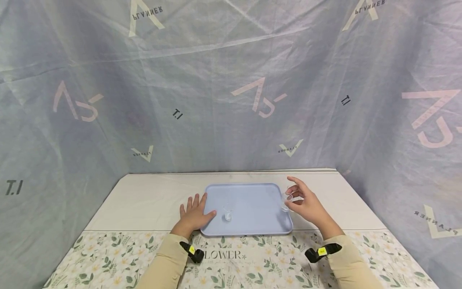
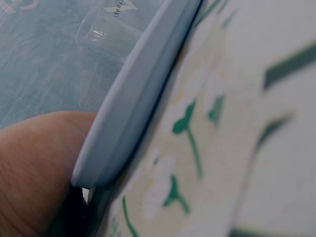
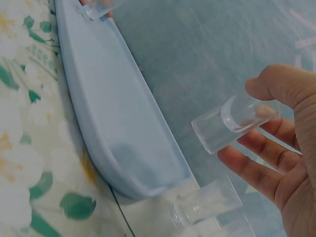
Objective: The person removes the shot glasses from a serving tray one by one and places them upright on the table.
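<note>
A small clear shot glass [image 1: 287, 197] is held between the thumb and fingers of my right hand [image 1: 306, 205], at the right edge of a light blue tray [image 1: 252, 200]. In the right wrist view this glass [image 3: 222, 126] is tilted, off the table. My left hand [image 1: 194, 218] rests at the tray's left edge with its fingers spread. Near that hand, a second clear glass [image 1: 227, 216] stands on the tray; it also appears in the left wrist view, beyond the tray rim [image 2: 128, 94].
Below my right hand, another clear glass [image 3: 207, 201] stands on the table beside the tray, with part of one more glass [image 3: 239, 230] at the frame's bottom. A floral cloth [image 1: 231, 269] covers the table's front. Grey printed fabric [image 1: 216, 100] hangs behind and at both sides.
</note>
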